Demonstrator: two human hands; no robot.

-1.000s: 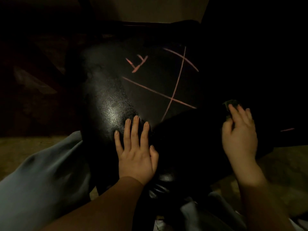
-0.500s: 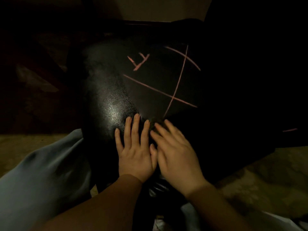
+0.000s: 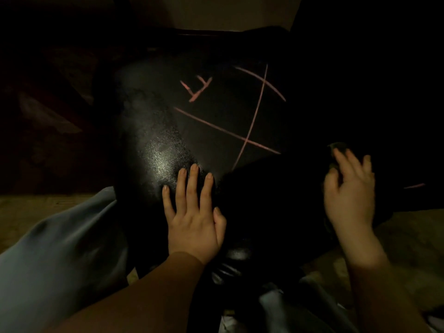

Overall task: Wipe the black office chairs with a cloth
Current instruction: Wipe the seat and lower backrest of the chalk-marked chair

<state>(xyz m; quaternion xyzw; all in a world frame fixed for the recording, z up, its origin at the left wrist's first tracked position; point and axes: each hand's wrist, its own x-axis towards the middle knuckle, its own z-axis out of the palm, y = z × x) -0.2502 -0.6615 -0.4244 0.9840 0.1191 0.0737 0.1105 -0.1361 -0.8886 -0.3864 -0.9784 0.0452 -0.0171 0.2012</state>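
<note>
**Head view.** A black chair seat [image 3: 216, 131] fills the middle of the frame. It is glossy, with a bright highlight on its left half. Pink lines [image 3: 225, 132] are drawn on it: two long strokes that cross near the centre, a curved stroke above them, and a small cluster of short marks at upper left. The right part of the seat lies in deep shadow, so its edge there cannot be made out. A short pink dash [image 3: 414, 186] shows at far right.

Grey-blue fabric [image 3: 60, 260] rises at lower left and overlaps the seat's near left corner. Tan floor [image 3: 420, 236] appears at lower right and at the left edge. A pale wall [image 3: 216, 10] closes the top.

The left hand [image 3: 194, 222] lies flat, palm down, on the near part of the seat. Its fingers are straight and slightly spread, holding nothing, and its forearm enters from below.

The right hand [image 3: 350, 198], motion-blurred, is well apart at the right edge of the seat. Its fingers are extended and laid on a dark cloth [image 3: 337, 145], not curled round it. Only the cloth's far corner shows beyond the fingertips.
</note>
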